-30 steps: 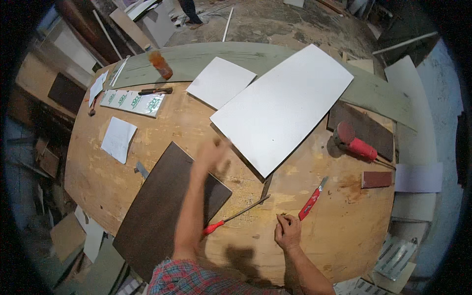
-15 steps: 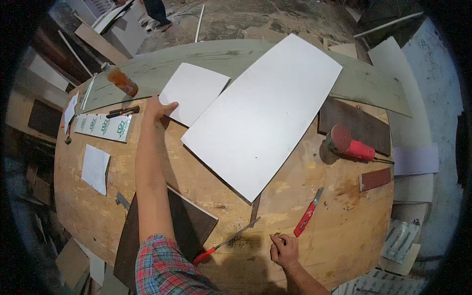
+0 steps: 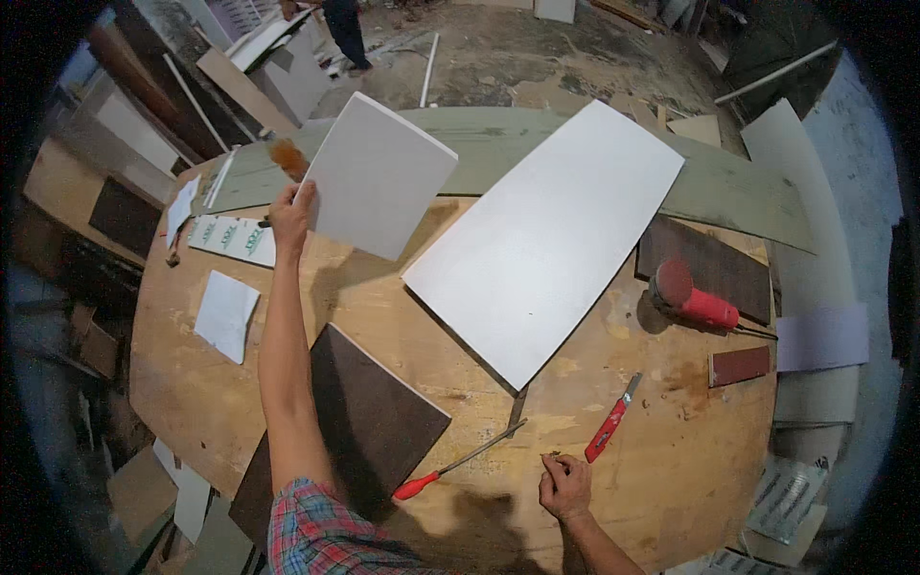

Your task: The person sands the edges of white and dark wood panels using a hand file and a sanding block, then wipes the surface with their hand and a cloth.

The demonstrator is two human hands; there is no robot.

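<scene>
My left hand (image 3: pixel 290 213) is clenched on the lower left corner of a small white panel (image 3: pixel 378 175), thumb and fingers pinching its edge. The panel is lifted off the workbench (image 3: pixel 613 489) and tilted up on its side, held out at arm's length above the far left part of the bench. My right hand (image 3: pixel 565 485) rests near the bench's front edge, fingers curled loosely inward; something tiny seems to sit at the fingertips, but I cannot tell whether they grip it or only touch the wood.

I count two white panels: the small one in my grip and one large white panel (image 3: pixel 546 235) lying flat and diagonal across the middle of the bench, well apart from the lifted one. There is one dark brown board (image 3: pixel 369 422) lying flat beside my left forearm. There are two red-handled hand tools: a screwdriver (image 3: pixel 458 464) just left of my right hand, and a utility knife (image 3: pixel 611 429) just right of it. One red power tool (image 3: pixel 692 299) lies on a dark board at the right. One small reddish block (image 3: pixel 740 365) sits near it. One white sheet (image 3: pixel 227 313) lies on the left side.
</scene>
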